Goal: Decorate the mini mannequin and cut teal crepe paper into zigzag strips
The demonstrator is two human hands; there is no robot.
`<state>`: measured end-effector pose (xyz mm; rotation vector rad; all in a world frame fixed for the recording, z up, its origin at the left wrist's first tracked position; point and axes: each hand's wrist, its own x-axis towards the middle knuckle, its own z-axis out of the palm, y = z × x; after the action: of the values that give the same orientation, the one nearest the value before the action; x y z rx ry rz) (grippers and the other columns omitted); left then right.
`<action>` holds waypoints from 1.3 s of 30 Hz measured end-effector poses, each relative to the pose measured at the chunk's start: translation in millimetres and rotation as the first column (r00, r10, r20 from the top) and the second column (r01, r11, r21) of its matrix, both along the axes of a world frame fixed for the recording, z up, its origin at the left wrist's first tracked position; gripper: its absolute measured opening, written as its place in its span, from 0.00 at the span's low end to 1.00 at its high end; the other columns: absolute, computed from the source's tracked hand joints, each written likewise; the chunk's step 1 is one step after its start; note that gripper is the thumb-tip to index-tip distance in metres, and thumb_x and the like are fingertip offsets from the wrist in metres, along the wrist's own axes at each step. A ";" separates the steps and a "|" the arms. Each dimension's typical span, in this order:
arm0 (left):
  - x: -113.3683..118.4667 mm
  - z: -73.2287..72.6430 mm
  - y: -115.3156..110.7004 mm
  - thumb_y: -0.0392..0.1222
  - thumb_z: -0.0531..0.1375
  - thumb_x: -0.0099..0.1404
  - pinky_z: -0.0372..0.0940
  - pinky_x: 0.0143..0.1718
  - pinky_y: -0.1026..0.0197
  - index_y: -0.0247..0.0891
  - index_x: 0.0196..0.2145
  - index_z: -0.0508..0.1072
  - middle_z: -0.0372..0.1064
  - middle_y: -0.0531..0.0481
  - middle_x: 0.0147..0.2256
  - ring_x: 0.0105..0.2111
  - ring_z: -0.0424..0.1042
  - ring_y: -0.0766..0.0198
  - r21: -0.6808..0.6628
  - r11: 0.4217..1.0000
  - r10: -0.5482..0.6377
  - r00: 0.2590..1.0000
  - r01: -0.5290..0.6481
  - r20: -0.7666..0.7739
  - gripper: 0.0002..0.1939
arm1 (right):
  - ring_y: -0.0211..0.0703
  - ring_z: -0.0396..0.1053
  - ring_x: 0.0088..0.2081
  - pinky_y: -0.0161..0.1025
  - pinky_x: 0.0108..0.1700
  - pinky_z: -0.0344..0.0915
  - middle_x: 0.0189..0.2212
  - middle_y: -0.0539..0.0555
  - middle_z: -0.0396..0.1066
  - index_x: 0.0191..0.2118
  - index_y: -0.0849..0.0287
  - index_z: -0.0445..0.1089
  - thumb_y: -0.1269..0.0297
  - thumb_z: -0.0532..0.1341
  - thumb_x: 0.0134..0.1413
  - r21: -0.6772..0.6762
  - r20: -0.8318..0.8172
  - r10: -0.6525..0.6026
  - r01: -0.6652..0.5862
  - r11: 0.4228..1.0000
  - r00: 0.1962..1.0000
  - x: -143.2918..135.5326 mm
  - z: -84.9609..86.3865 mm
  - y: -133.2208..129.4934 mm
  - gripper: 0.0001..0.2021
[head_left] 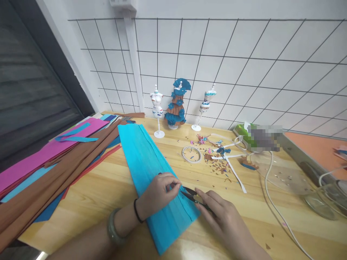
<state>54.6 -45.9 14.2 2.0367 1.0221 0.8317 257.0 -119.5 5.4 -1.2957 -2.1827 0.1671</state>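
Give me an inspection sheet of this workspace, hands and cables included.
Surface: pale wooden tabletop, partly covered.
Job's things: long bright blue paper sheet; dark scissors, blades parted at its edge.
Clutter: small multicoloured scraps in and beside a pale round ring; long brown paper strips, left.
Hands: left hand pinches the sheet; right hand grips the scissors.
Cables: thin white cable along the right.
Surroundings: white gridded wall; three small white mannequins.

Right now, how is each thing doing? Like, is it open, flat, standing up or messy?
Scissors: blades slightly open
Right grip: closed on the scissors
Blue paper: lying flat, creased lengthwise
Left grip: pinched shut at the paper's edge
Middle mannequin: standing, dressed in blue and brown
Left mannequin: standing, only coloured patches on
Right mannequin: standing, patches too
White ring: lying flat
Paper scraps: scattered, messy
Cable: loosely curved
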 end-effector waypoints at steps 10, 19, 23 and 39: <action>7.5 -0.6 -5.4 0.42 0.59 0.55 0.62 0.33 0.62 0.34 0.27 0.72 0.69 0.48 0.29 0.30 0.67 0.64 -0.292 0.956 0.040 0.996 -0.014 0.081 0.08 | 0.40 0.70 0.29 0.34 0.28 0.67 0.30 0.56 0.69 0.55 0.64 0.62 0.69 0.53 0.60 0.066 -0.011 0.007 -0.006 0.998 1.000 -2.3 -0.6 -1.2 0.17; 4.3 -3.4 0.3 0.40 0.58 0.54 0.60 0.33 0.64 0.33 0.26 0.71 0.68 0.50 0.27 0.30 0.66 0.65 -0.442 0.893 0.055 0.955 0.083 0.290 0.06 | 0.40 0.69 0.29 0.35 0.27 0.66 0.30 0.56 0.68 0.54 0.63 0.61 0.69 0.53 0.60 -0.014 -0.045 0.000 0.000 1.000 0.999 -3.2 -1.4 -2.7 0.17; 3.1 1.6 3.5 0.42 0.60 0.53 0.59 0.30 0.65 0.33 0.24 0.70 0.66 0.53 0.23 0.26 0.64 0.68 -0.549 0.835 0.158 0.936 0.043 0.315 0.08 | 0.40 0.68 0.28 0.35 0.27 0.65 0.28 0.55 0.66 0.53 0.63 0.62 0.68 0.54 0.60 -0.058 -0.091 -0.019 0.014 0.998 0.996 -3.4 -2.5 -2.6 0.16; 1.0 -3.7 0.4 0.42 0.62 0.51 0.58 0.28 0.65 0.34 0.25 0.71 0.66 0.54 0.23 0.24 0.63 0.69 -0.617 0.776 0.110 0.935 0.131 0.338 0.08 | 0.41 0.68 0.30 0.36 0.29 0.66 0.30 0.55 0.68 0.54 0.60 0.62 0.68 0.54 0.59 -0.080 -0.142 -0.042 0.031 0.996 0.989 -5.0 -3.8 -3.2 0.17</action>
<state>55.7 -45.5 10.4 1.2544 0.9157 0.6897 252.0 -122.7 1.6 -1.3225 -2.0473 0.3242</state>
